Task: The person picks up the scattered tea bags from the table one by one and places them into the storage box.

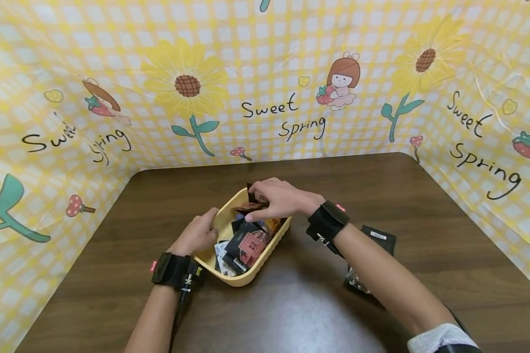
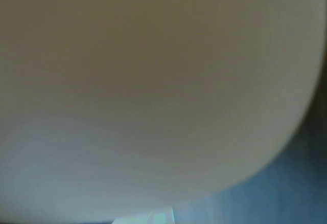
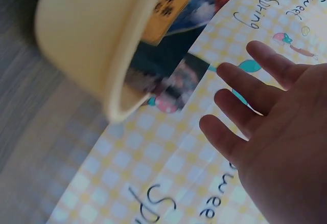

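Brown wood-grain worktop (image 1: 300, 309) with a sheen of reflected light. A pale yellow plastic basket (image 1: 240, 280) stands near its middle; to the right lies dark packaging (image 1: 383, 240), partly hidden, perhaps one packet or two.

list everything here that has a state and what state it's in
yellow basket: open-topped, holding packets
packets in the basket: piled loosely, overlapping; sealed or not, can't tell
dark packaging: lying on the table, partly hidden by the right forearm
left hand: gripping the basket's rim
right hand: fingers spread, over the basket
wrist straps: worn on both wrists
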### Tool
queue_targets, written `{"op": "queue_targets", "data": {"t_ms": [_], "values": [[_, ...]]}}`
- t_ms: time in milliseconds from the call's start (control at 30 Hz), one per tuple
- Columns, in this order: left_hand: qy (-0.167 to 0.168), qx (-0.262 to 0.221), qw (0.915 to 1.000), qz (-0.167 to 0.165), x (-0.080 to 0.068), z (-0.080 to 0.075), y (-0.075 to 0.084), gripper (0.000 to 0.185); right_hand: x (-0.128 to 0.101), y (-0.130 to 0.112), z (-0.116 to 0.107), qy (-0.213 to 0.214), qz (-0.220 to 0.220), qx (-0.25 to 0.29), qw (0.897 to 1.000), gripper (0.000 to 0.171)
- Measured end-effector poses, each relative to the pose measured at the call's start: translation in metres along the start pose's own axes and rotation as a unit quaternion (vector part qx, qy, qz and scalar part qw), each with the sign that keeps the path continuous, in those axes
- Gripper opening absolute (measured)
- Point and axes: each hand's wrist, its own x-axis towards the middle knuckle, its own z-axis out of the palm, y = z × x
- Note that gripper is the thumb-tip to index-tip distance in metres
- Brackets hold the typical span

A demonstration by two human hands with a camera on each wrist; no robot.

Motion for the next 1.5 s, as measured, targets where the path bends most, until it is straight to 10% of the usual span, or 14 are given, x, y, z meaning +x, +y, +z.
{"op": "queue_targets", "data": {"t_ms": [933,1500], "values": [[-0.008,-0.011,0.9999,0.000,0.001,0.001,0.001,0.038,-0.161,0.119,0.002,-0.044,0.209,0.011,0.977,0.087],[0.009,0.001,0.9997,0.025,0.002,0.002,0.000,0.036,-0.191,0.130,0.013,-0.117,0.262,0.068,0.955,0.061]]}}
